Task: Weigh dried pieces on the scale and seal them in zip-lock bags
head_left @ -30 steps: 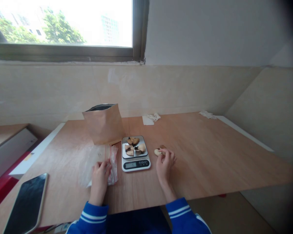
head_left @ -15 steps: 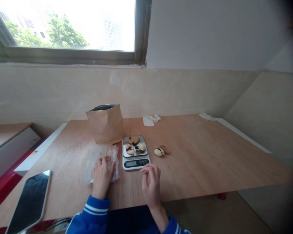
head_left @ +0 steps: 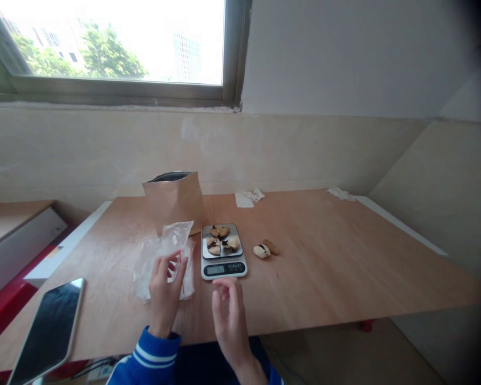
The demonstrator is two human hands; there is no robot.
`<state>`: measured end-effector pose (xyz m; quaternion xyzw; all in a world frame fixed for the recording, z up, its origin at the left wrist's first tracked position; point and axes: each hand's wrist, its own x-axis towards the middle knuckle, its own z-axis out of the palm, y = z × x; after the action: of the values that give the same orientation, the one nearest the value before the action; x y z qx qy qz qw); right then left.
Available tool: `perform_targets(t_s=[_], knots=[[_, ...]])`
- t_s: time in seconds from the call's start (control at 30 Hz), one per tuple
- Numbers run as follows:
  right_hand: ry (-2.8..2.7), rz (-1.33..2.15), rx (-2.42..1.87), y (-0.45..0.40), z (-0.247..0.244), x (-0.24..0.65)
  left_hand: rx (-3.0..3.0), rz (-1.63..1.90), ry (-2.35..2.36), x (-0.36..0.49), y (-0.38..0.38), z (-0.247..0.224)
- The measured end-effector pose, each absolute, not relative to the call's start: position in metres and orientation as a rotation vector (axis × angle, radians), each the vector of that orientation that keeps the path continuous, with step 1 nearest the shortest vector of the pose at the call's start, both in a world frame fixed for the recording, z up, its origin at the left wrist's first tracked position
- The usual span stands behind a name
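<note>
My left hand [head_left: 166,291] pinches a thin clear plastic bag [head_left: 177,233] between thumb and fingers, and part of it rises from the table. More clear plastic with a red zip line [head_left: 144,270] lies flat under and beside that hand. Just in front of a white kitchen scale [head_left: 224,270], my right hand [head_left: 230,321] hovers with its fingers loosely curled, thumb apart, and holds nothing. Several dried, pale brown pieces with dark insides [head_left: 219,231] rest on the scale's metal plate. Two similar pieces [head_left: 262,251] lie on the table right of the scale.
A brown paper pouch [head_left: 174,206] stands with its top gaping behind the plastic. A phone [head_left: 50,326] lies at the table's left front edge. Crumpled tissue [head_left: 253,195] and another white scrap [head_left: 340,193] are along the back edge by the wall.
My left hand has closed on the plastic bag and raised part of it off the table. My right hand has moved left and slightly toward me, in front of the scale.
</note>
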<state>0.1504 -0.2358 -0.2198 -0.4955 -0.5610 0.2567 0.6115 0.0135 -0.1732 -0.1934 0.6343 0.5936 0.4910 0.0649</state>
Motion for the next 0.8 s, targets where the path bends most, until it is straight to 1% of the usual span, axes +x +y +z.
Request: perform_targets(t_s=[0.13, 0.23, 0.33, 0.5, 0.67, 0.8], knots=[[-1.144, 0.896, -1.073, -0.215, -0.187, 0.142, 2.038, 1.608, 1.547, 0.032, -0.188, -0.180], [-1.089, 1.006, -0.963, -0.203, -0.167, 0.141, 2.117, 1.611, 1.458, 0.041, -0.193, -0.183], [-1.099, 0.986, -0.950, -0.197, -0.158, 0.144, 2.151, 1.577, 1.410, 0.044, -0.193, -0.187], [-1.147, 0.996, -0.996, -0.191, -0.158, 0.153, 2.184, 1.501, 1.260, 0.041, -0.191, -0.187], [-1.205, 0.985, -1.000, -0.187, -0.156, 0.158, 2.171, 1.612, 1.233, 0.036, -0.186, -0.188], [-1.269, 0.903, -1.002, -0.185, -0.156, 0.160, 2.111, 1.655, 1.233, 0.033, -0.183, -0.187]])
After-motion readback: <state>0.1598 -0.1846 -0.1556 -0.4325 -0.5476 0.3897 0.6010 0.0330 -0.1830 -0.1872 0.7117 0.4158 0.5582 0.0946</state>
